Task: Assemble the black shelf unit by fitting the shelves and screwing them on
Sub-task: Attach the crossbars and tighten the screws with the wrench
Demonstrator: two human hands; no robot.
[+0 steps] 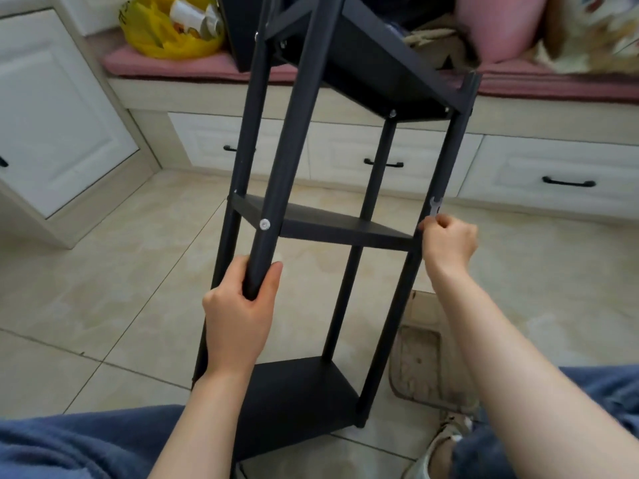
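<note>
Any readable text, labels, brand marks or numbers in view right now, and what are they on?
None can be read.
Yellow plastic bag on the pink cushion: dark print near its upper left edge, too blurred to read.
Black shelf unit, the small wrench in the right hand, and the drawers: no markings visible.

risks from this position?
1. The tall black shelf unit stands tilted on the tile floor, steadied only by the left hand around one black post; it may tip or slide.
2. The right hand pinches a small silver flat wrench at the far post; it could slip off.
</note>
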